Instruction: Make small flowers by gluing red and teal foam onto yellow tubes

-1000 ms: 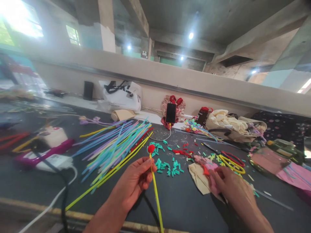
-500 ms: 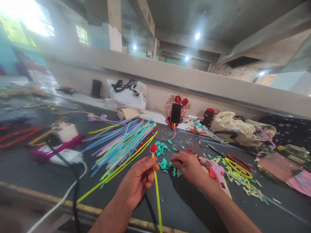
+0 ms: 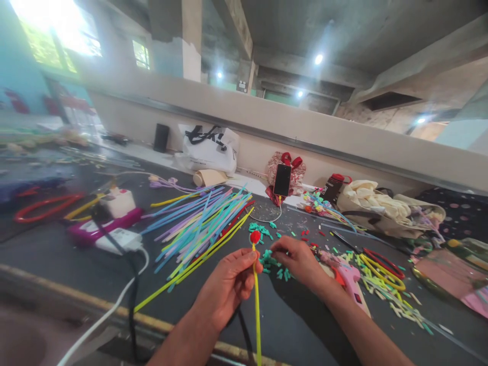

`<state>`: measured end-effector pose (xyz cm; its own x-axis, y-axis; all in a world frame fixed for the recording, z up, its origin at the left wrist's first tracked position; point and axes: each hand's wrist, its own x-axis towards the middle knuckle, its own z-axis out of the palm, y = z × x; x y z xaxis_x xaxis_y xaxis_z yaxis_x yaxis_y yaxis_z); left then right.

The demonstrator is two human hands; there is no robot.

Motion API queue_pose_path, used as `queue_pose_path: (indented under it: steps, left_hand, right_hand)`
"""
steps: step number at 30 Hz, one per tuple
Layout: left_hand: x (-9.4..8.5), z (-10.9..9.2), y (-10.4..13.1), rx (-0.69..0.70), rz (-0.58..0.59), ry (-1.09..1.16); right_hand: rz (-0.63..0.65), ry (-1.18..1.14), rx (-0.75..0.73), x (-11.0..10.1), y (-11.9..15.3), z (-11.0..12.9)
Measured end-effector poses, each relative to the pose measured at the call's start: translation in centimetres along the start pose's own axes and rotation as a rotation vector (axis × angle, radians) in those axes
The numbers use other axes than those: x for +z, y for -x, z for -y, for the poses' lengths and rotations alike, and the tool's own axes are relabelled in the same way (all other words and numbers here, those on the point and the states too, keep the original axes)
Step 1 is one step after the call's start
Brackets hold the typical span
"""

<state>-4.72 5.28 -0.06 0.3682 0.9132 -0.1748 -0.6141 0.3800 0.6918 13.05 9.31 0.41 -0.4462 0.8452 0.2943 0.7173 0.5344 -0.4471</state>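
My left hand (image 3: pixel 235 279) pinches a yellow stem (image 3: pixel 257 310) just below the red tip (image 3: pixel 255 237) at its top. The stem hangs down toward the table's front edge. To the right, my right hand (image 3: pixel 299 262) is closed over the small teal pieces (image 3: pixel 282 273), its fingertips pressed together; whatever they grip is too small to name. More teal pieces (image 3: pixel 260 230) lie behind the red tip. A pink glue gun (image 3: pixel 348 278) rests beside my right forearm.
Long coloured stems (image 3: pixel 206 223) are spread at left centre, near a purple power strip (image 3: pixel 102 229) with cables. Scissors (image 3: pixel 381 269) and cut pieces lie right. A phone (image 3: pixel 282 180), white bag (image 3: pixel 209 150) and dark bottle (image 3: pixel 333 188) stand behind.
The whole scene has shifted to the right in the view. My left hand still holds the yellow stem, and my right hand remains at the teal pieces.
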Motion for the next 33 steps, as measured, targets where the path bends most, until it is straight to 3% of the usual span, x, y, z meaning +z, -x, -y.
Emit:
queue_pose_path:
  steps: [7, 13, 16, 27, 30, 33]
  left_hand:
    - [0.4, 0.6, -0.3, -0.018, -0.043, -0.043]
    - [0.5, 1.0, -0.4, -0.001, -0.056, -0.072]
    - [0.6, 1.0, -0.2, 0.004, -0.041, -0.099]
    - [0.4, 1.4, -0.1, -0.041, 0.048, -0.072]
    - [0.3, 1.4, -0.3, -0.102, 0.091, -0.027]
    - [0.3, 1.2, -0.4, -0.157, 0.080, 0.017]
  right_hand:
    - [0.035, -0.106, 0.058, -1.6, 1.4, 3.2]
    - [-0.040, 0.113, -0.023, -1.5, 1.5, 5.6]
    - [-0.076, 0.106, -0.027, -1.6, 1.6, 6.0]
    - [-0.046, -0.549, 0.214, -0.5, 1.9, 5.1]
    - [-0.149, -0.450, 0.175, -0.4, 2.0, 5.0]
    - [-0.191, -0.245, 0.027, -0.9, 2.3, 5.3]
